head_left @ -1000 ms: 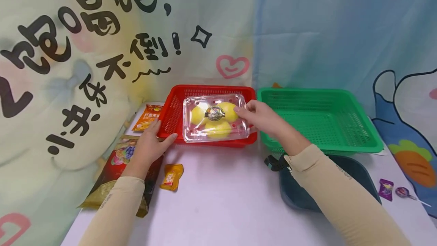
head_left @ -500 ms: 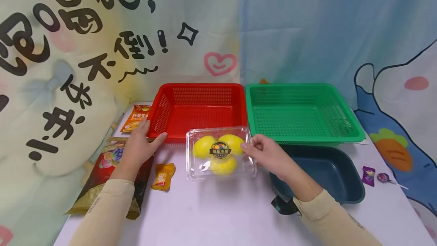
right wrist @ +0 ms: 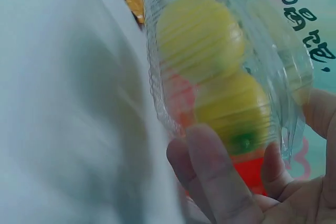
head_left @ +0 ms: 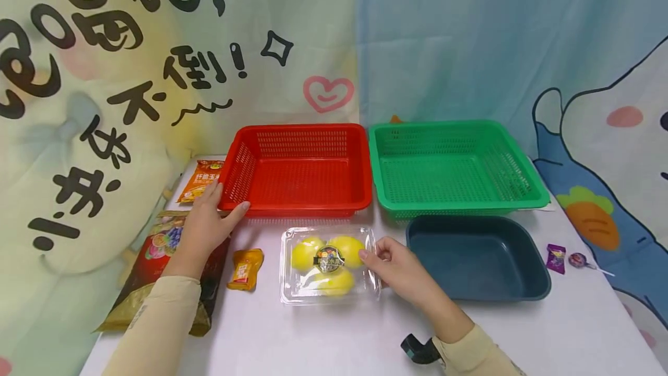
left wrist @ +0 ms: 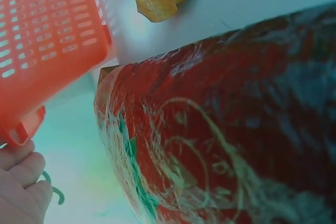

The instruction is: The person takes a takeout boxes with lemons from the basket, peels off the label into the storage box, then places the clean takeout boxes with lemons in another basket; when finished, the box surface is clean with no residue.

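Currently, in the head view, the person's right grip [head_left: 399, 266] pinches the right side of a clear box [head_left: 298, 293] around the middle of the tabletop [head_left: 313, 341]; three yellow fruits [head_left: 346, 248] show inside. The left grip [head_left: 206, 228], thumb spread wide, touches the left front corner of a red basket [head_left: 302, 212] near the back edge. A green basket [head_left: 464, 208] stands to its right, a dark blue tray [head_left: 480, 260] in front of that. Along the left edge lies a large bag [head_left: 156, 260], beside an orange candy [head_left: 245, 270]; a purple candy [head_left: 556, 258] and a lollipop [head_left: 577, 259] lie near the right edge. From the left wrist, fingers [left wrist: 26, 169] meet the red basket's rim near the bag. From the right wrist, thumb and fingers hold the box's side; whether its base touches the tabletop cannot be told.
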`<state>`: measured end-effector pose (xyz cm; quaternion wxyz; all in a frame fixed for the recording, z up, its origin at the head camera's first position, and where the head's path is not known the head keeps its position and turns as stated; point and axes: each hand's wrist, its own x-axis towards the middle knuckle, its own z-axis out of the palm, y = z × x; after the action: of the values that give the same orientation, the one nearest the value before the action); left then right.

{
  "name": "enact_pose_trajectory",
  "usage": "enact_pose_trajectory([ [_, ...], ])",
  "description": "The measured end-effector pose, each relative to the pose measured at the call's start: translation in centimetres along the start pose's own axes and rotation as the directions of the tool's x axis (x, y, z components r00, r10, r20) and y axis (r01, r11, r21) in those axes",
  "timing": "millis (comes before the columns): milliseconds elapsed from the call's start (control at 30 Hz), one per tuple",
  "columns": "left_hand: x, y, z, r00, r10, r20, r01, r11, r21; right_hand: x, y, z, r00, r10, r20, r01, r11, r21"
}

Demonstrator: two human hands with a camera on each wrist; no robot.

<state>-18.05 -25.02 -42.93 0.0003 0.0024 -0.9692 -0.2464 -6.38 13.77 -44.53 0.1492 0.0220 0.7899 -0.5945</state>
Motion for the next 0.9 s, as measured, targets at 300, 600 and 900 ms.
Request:
enact_pose_trajectory([
  [300,0.1,0.1,-0.1,1.000,0.000,-0.005,0.000,1.000,-0.009,0.5,1.0,1.6,0.997,0.030,-0.067,-0.034,0.998,-0.055],
  [600,0.0,0.0,-0.1,1.000,-0.015,-0.004,0.015,1.000,-0.006,1.6,1.7,2.2,0.992,0.027,-0.123,-0.042,0.992,-0.121],
  [900,-0.3,0.1,0.1,1.000,-0.010,-0.011,0.010,1.000,-0.006,1.9,2.3,3.0,0.985,0.046,-0.168,-0.071,0.987,-0.144],
])
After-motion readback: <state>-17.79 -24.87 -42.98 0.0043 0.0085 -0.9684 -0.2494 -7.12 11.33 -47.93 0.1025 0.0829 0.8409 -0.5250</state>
